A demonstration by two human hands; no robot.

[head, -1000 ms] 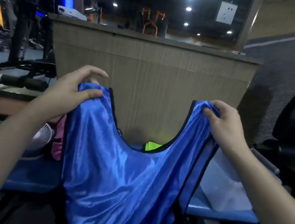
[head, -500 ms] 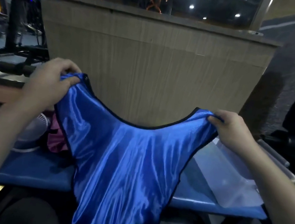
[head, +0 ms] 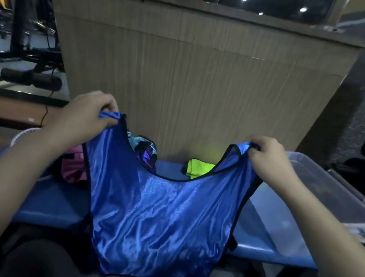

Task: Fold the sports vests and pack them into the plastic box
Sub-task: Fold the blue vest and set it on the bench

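A: Where are we with the blue sports vest [head: 158,219]?

B: It hangs over the blue tabletop [head: 55,201]; our left hand [head: 83,119] and right hand [head: 267,162] each pinch a shoulder strap.

A: Best we level both grips, lay it flat, then fold; the plastic box [head: 326,194] waits on our right.

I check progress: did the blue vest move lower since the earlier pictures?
Yes. The blue vest now hangs lower against the wooden panel, uncovering more vests behind it.
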